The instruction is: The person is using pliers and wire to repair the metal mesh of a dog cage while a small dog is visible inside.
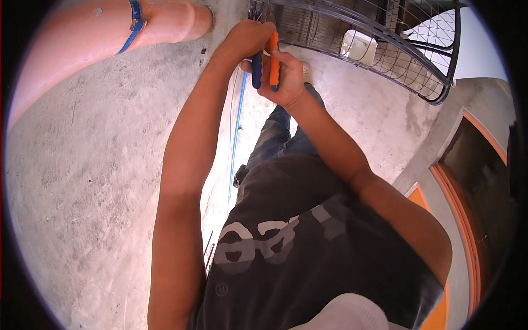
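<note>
A pair of pliers with orange and dark blue handles is at the top middle, its handles pointing back toward me and slightly apart. My right hand is wrapped round those handles from the right. My left hand is closed just beyond it, by the head of the pliers and against the black wire frame. Its fingers hide the jaws and whatever it grips. A thin blue line, perhaps a cord or tube, runs down from near my hands beside my leg.
The black wire rack spreads across the top right, with a white container seen by its mesh. A thick salmon-coloured pipe with a blue strap crosses the upper left. Dark panels in orange frames stand at right.
</note>
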Tool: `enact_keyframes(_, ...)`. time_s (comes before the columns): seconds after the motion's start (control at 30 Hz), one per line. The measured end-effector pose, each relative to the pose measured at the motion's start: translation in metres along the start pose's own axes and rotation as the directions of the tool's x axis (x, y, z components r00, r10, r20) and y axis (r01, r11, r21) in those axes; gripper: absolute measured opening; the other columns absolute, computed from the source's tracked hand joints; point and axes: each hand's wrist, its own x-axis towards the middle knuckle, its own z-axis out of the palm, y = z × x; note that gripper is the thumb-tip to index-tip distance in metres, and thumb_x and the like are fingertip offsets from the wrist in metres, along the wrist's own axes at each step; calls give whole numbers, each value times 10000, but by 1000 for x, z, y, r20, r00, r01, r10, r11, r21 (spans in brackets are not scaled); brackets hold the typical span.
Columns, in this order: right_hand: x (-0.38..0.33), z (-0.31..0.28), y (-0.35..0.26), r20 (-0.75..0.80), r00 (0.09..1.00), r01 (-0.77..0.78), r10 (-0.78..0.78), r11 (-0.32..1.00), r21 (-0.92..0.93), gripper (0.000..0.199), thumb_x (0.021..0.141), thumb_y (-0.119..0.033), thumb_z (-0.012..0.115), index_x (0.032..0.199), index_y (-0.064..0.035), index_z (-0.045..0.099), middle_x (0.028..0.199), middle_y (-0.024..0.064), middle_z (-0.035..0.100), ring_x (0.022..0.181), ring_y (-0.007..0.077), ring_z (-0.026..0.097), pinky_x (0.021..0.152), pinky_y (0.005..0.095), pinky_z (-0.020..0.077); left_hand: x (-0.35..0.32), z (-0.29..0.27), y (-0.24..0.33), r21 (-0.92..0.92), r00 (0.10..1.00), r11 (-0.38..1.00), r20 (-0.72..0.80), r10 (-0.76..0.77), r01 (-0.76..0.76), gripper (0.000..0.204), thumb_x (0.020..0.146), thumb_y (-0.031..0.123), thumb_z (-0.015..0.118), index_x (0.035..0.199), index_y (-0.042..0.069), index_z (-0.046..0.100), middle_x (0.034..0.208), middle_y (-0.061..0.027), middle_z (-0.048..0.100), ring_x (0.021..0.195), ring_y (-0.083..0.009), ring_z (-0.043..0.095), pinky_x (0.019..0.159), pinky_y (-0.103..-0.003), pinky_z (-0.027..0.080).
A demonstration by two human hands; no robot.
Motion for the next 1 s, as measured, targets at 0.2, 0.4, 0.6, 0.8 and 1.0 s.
enact_keyframes(0.2,4,15,10,3,1000,-6,6,1000,-5,298,873,-173,560,1160,-91,553,918,9,609,784,147,576,737,312,468,-2,-2,-10,-193,999,980,31,-42,47,447,871,401,531,917,-20,673,707,-88,639,561,-144,480,464,-299,370)
enact_keyframes(0.4,1,37,4,-224,956,53,-187,866,-497,194,844,-96,593,1027,-33,576,903,66,621,743,211,621,729,327,464,-10,16,-26,-471,998,881,-20,-61,44,476,871,449,585,963,-10,674,838,-102,680,633,-159,582,511,-291,448)
enact_keyframes(0.6,14,33,13,-495,760,-248,-422,515,-821,201,814,-124,608,933,37,625,813,116,640,703,212,612,680,348,452,-8,17,-24,-293,997,955,-38,-64,51,585,751,509,729,960,-34,672,812,-142,680,729,-210,661,611,-326,513)
enact_keyframes(0.8,12,41,10,-487,755,-360,-439,343,-868,180,797,-151,640,837,24,650,744,110,624,721,194,597,677,329,430,-6,5,-2,76,998,996,42,-44,41,508,729,440,632,854,-50,674,830,-182,683,716,-305,659,636,-385,498)
enact_keyframes(1.0,-6,56,21,-313,918,-70,-245,676,-733,309,833,-323,714,1019,-92,626,937,14,640,799,147,576,734,301,439,7,-5,-18,-201,992,977,117,-49,72,459,720,410,640,858,-27,624,758,-131,598,716,-248,595,654,-367,469)
